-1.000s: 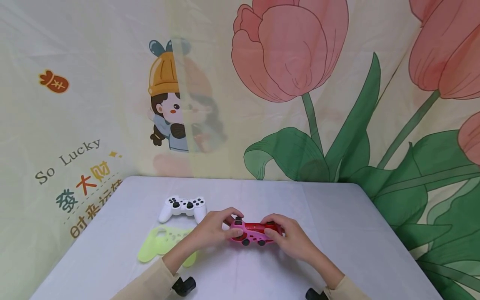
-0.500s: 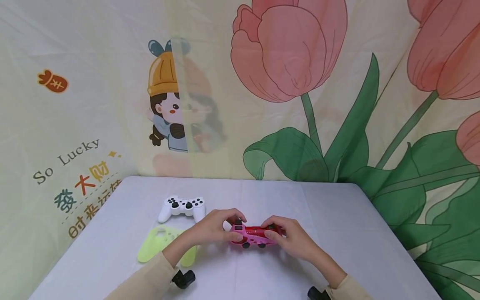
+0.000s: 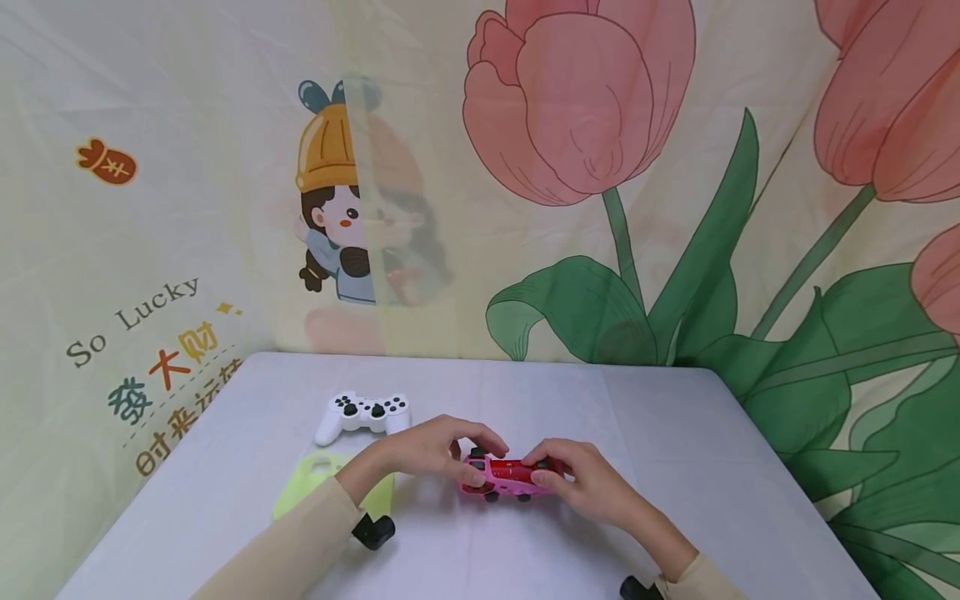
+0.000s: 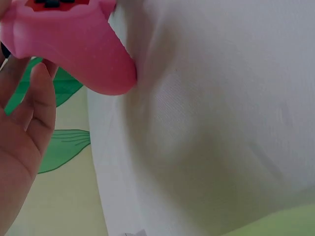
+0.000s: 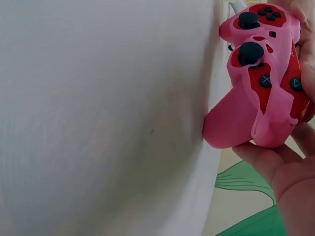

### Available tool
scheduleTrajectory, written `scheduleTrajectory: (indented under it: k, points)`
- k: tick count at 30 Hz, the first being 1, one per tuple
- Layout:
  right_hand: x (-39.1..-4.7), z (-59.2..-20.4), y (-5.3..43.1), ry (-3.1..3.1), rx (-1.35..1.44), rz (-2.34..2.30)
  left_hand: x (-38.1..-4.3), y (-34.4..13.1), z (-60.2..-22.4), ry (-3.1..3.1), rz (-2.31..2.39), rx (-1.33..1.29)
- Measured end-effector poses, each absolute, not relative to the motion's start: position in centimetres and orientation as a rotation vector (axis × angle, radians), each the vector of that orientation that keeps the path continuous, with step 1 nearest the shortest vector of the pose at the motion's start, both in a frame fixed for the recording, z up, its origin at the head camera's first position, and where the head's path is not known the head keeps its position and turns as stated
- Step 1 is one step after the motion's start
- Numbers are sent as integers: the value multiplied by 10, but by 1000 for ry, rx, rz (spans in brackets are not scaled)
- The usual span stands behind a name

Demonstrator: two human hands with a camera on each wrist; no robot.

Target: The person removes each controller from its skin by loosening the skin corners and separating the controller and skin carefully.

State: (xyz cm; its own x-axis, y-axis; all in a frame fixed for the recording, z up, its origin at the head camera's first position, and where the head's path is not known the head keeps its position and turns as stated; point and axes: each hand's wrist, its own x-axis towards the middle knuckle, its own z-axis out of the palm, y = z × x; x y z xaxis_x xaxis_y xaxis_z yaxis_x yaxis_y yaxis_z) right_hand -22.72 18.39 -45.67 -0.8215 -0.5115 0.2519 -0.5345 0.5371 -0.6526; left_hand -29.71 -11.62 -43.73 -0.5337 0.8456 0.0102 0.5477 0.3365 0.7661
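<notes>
Between both hands is a red game controller [image 3: 512,470] with a pink silicone cover [image 5: 231,118] partly over it. In the right wrist view the black thumbsticks poke through the cover, while red shell and the triangle button show bare along the top side. My left hand [image 3: 435,446] holds the left end, thumb on the near side and fingers arched over the top. At the other end my right hand [image 3: 581,475] grips the controller with thumb and fingers. A smooth pink handle of the cover fills the upper left of the left wrist view.
A white game controller [image 3: 367,408] lies at the back left of the white-covered table [image 3: 675,483]. Nearer, a light green silicone cover [image 3: 300,483] lies flat, partly hidden under the left forearm. A printed cloth [image 3: 420,333] hangs behind the table.
The left hand's fingers have shifted right over the controller's top, and its wrist has moved with them. The controller has tilted a little and sunk slightly; the right hand keeps its hold.
</notes>
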Motion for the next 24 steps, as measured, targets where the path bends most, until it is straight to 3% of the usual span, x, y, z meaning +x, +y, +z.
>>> scheduleTrajectory:
  k: [24]
  points:
    - [-230, -464, 196, -2629, 1169, 1142, -312, -122, -447, 2140, 987, 1343]
